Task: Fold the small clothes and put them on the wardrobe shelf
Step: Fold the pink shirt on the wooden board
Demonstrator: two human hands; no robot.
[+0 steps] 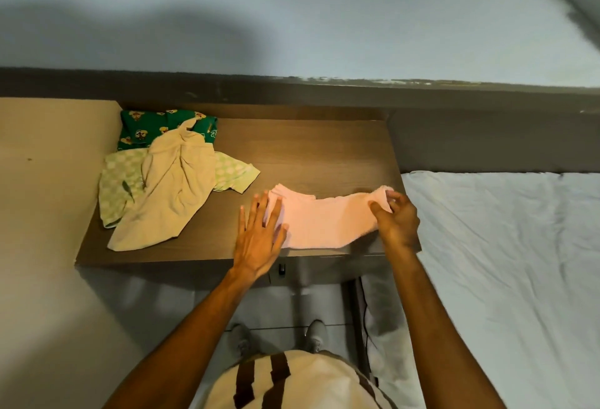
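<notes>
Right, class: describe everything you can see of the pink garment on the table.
The pink garment is a small, pale pink piece of soft-looking knit fabric, lying flat and stretched sideways near the front edge of the dark wooden table. Its left end is pressed down under the flat, open left hand. The right hand pinches its right end, lifting that corner slightly. It lies apart from the pile of other clothes to its left.
</notes>
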